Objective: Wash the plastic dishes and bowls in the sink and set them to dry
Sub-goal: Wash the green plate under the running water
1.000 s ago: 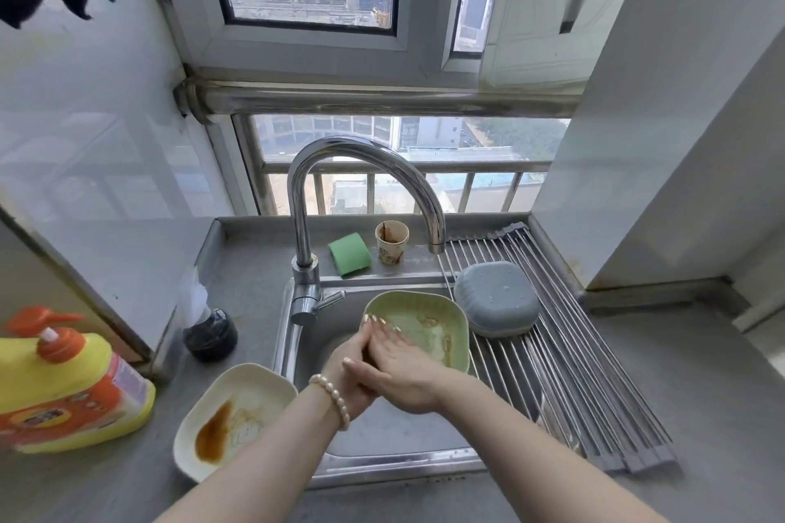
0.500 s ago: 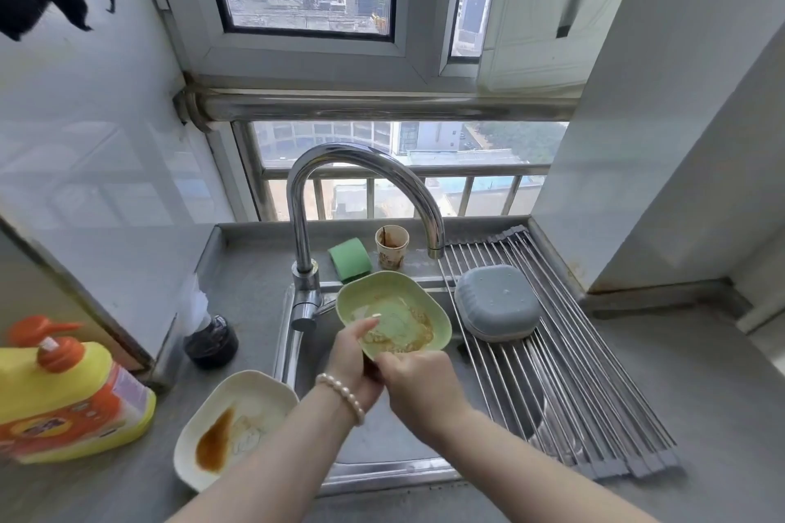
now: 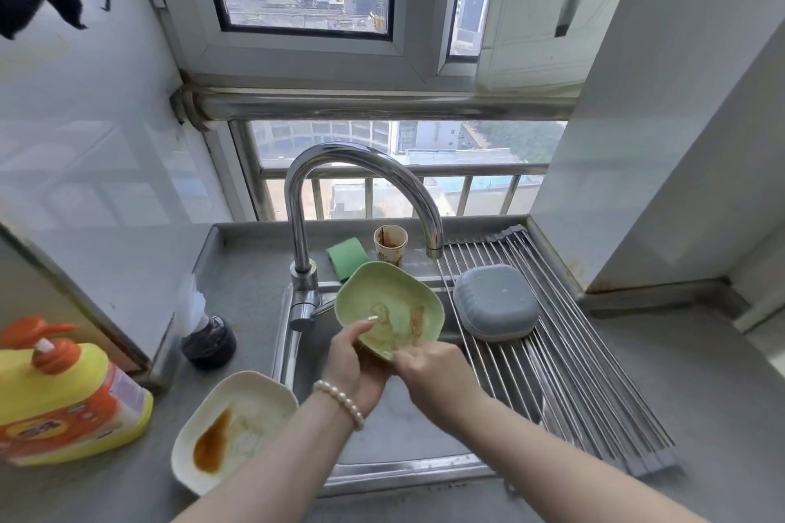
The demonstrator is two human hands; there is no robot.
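Green dish (image 3: 388, 306) now higher and tilted up toward the camera, over the sink (image 3: 408, 476), below the faucet (image 3: 361, 200) spout; brown residue inside. Left hand (image 3: 352, 365) grips its near-left rim, thumb curled onto the inner face. Right hand (image 3: 433, 374) pinches the near rim; its fingertips are hidden. Stained cream dish (image 3: 233, 429) unmoved, near-left. Grey bowl (image 3: 495, 301) inverted on the rack (image 3: 594, 374), right.
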